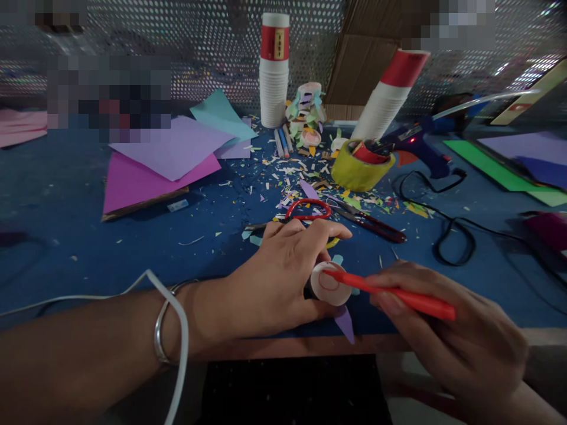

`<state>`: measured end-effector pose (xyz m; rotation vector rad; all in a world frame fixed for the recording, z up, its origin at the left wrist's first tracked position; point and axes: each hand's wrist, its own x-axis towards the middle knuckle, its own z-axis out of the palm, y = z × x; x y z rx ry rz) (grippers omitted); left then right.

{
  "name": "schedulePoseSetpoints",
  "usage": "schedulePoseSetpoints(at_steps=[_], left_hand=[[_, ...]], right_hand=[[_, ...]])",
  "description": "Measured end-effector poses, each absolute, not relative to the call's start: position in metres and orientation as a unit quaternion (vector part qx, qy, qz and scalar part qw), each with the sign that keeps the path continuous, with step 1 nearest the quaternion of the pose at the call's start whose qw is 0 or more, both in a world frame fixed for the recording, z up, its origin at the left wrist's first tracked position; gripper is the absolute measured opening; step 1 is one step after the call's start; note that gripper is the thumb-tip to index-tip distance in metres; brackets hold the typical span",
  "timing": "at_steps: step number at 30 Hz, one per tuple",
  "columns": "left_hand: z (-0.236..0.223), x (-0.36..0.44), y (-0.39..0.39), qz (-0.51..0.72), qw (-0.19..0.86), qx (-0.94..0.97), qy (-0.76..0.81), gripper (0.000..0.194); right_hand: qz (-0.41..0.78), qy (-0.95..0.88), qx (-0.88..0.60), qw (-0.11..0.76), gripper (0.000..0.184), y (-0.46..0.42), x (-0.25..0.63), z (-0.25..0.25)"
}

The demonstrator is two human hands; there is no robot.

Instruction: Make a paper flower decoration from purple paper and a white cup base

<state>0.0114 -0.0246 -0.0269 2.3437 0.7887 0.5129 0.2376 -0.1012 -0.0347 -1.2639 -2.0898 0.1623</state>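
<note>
My left hand [283,265] steadies a small white round piece [340,290] near the table's front edge, thumb and fingers around it. A purple pointed paper strip [345,326] and teal paper bits stick out from beneath the round piece. A red outline shows on its white face. My right hand [447,324] grips a red marker pen [411,298], its tip touching that face. Red-handled scissors [309,202] lie just beyond my left fingers, partly covered by them. Dark-handled cutting pliers [381,227] rest to their right.
Tall stacks of paper cups [273,97] stand behind a paper-covered figure [306,112]. A yellow tape roll [362,171] and a glue gun [423,147] with a looping black cord [452,221] are at right. Coloured paper sheets [172,147] lie left; paper scraps litter the middle.
</note>
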Motion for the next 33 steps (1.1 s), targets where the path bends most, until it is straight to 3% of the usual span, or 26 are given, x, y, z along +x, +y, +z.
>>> schedulePoseSetpoints(at_steps=[19, 29, 33], left_hand=[[-0.0259, 0.0124, -0.0241, 0.192, 0.314, 0.879, 0.302, 0.073], [-0.0275, 0.0126, -0.0246, 0.198, 0.316, 0.879, 0.297, 0.075], [-0.0286, 0.0125, -0.0239, 0.198, 0.320, 0.879, 0.292, 0.078]], right_hand=[[0.032, -0.832, -0.462, 0.305, 0.020, -0.1004, 0.2366, -0.0356], [0.030, -0.831, -0.454, 0.320, 0.026, -0.1007, 0.2345, -0.0365], [0.041, -0.797, -0.475, 0.372, 0.026, -0.1063, 0.2387, -0.0376]])
